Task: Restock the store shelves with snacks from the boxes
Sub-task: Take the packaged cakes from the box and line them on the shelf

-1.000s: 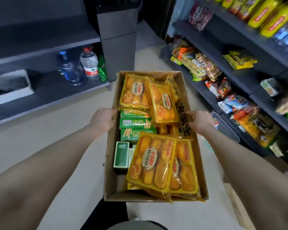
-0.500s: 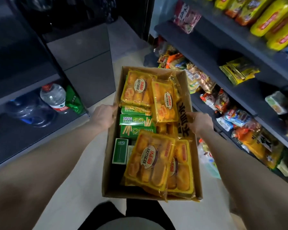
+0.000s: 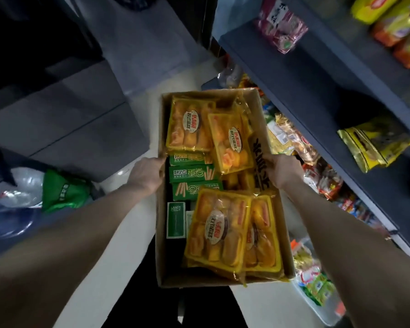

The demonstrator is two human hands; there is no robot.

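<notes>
Presently the cardboard box [image 3: 256, 110] hangs beside the shelves [image 3: 317, 74]; left hand [image 3: 147, 172] and right hand [image 3: 283, 170] grip its long walls; floppy, well-loaded, better held underneath; cake packs [image 3: 217, 230] crush easily.

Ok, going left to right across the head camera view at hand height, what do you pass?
Green bag → left hand → green snack boxes → right hand → yellow bag on the shelf.

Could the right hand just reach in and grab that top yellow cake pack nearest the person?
Probably not yet. The right hand and left hand both grip the cardboard box walls; nothing covers the yellow cake pack, but letting go might tip it.
</notes>
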